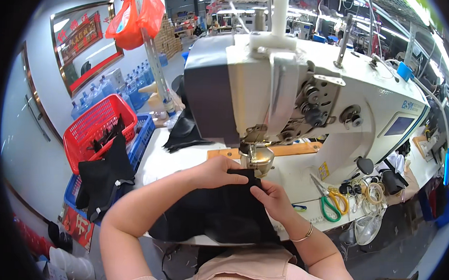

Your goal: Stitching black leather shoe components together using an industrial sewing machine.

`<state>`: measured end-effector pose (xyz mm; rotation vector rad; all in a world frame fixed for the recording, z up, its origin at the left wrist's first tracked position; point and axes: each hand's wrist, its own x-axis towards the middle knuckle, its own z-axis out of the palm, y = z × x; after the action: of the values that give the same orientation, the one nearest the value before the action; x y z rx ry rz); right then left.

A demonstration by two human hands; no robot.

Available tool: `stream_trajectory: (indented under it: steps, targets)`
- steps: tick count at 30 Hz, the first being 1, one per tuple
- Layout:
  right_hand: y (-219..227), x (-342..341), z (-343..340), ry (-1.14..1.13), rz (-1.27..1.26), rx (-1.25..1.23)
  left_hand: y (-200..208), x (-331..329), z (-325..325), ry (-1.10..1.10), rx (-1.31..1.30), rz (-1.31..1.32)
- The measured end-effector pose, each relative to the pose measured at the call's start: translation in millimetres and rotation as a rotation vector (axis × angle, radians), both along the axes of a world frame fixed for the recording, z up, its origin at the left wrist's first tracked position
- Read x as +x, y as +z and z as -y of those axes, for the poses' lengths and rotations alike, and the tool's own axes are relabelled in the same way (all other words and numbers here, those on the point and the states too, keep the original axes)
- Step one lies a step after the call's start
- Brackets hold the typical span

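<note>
A black fabric piece (216, 212) lies over the front of the sewing machine's white table and hangs slightly past its edge. My left hand (219, 174) grips its upper edge, thumb on top, close to the needle area. On the other side, my right hand (273, 198) pinches the same edge between thumb and fingers. Just beyond both hands stands the brass-coloured presser foot area (260, 159) of the large white sewing machine (357, 78). Whether the fabric's edge lies under the foot is hidden. A bracelet circles my right wrist.
Green-handled scissors (330, 208) and yellow-handled scissors (338, 197) lie right of my right hand, near rolls of tape (373, 193). Black pieces (184, 133) lie behind on the left. A red basket (79, 138) and a blue crate (143, 139) stand left of the table.
</note>
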<state>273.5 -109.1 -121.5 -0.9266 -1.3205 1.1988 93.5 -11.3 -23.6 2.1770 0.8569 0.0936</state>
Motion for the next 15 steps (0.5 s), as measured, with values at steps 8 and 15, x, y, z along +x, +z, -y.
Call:
stream_trajectory:
  steps: [8, 15]
  targets:
    - [17.0, 15.6, -8.6, 0.052, -0.061, -0.227, -3.5, 12.2, -12.2, 0.108, 0.039, 0.014]
    - [10.9, -2.8, -20.3, 0.056, -0.467, -0.223, -3.8, 15.2, -31.2, 0.182, -0.266, 0.362]
